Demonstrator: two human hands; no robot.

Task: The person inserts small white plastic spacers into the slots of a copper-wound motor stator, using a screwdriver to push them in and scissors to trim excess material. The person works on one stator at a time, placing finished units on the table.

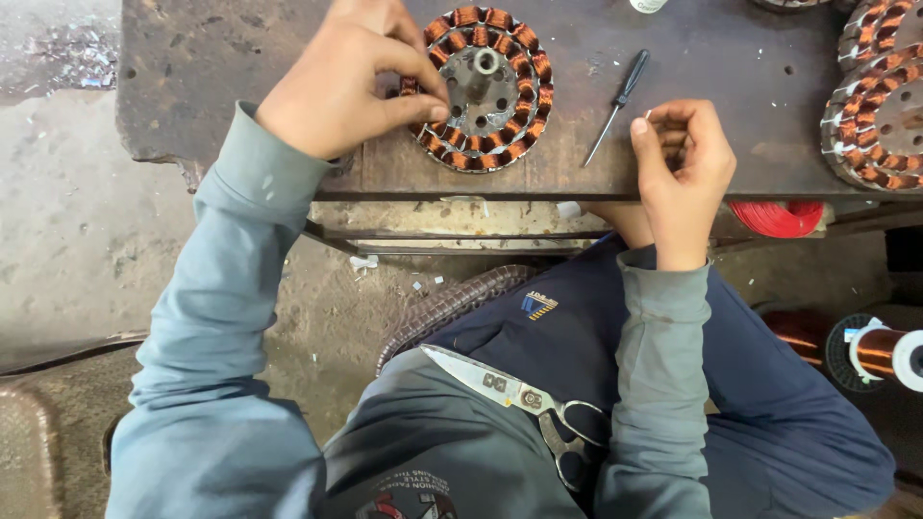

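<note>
**A:** Copper everywhere on this one. The round stator (pixel 484 86) with the copper-wound coils lies flat on the dark wooden bench (pixel 240 58), near its front edge, with a grey metal hub in the middle.

**B:** What's the left hand doing?

**A:** The left hand (pixel 351 77) sits on the stator's left rim, with the thumb and fingers pinched together on the coils at that side. I can't tell if there's a wire between the fingertips, it's too small.

**B:** And the right?

**A:** The right hand (pixel 685 168) is off to the right at the bench's front edge, well apart from the stator. Its fingers are curled in and the thumb is pressed to the forefinger on something tiny and pale. I can't make out what it is.

**B:** Any tools?

**A:** A small black-handled screwdriver (pixel 618 106) lies on the bench between the stator and the right hand, not touched by either. A pair of scissors (pixel 524 399) rests on the person's lap. More wound stators (pixel 880 115) sit at the bench's right end, a red wire coil (pixel 781 217) is under the bench edge, and a copper wire spool (pixel 889 354) is down at the right.
</note>
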